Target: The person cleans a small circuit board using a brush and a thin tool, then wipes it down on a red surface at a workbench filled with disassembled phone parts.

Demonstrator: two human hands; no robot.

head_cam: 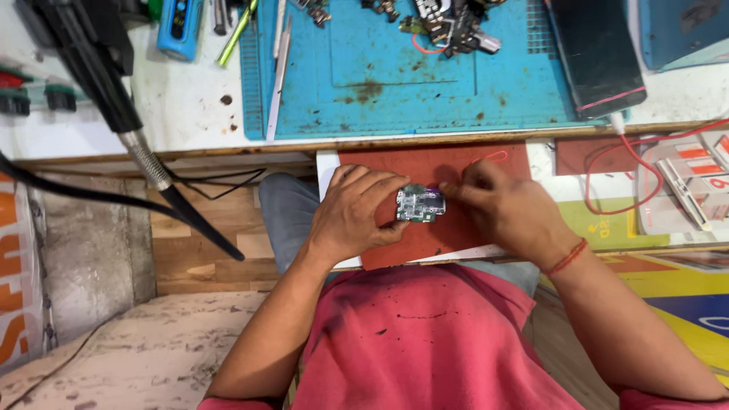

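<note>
Our left hand point(353, 216) curls inward, fingers bent in a pinch; our right hand point(505, 209) pinches too, fingers pointing left, both forearms angled inward.

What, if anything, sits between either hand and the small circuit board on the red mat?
Nothing visible does. The left hand already grips the small circuit board by its left edge, and the right hand touches its right edge with its fingertips. The board sits over the red mat, whose surface around it shows no other item.
</note>
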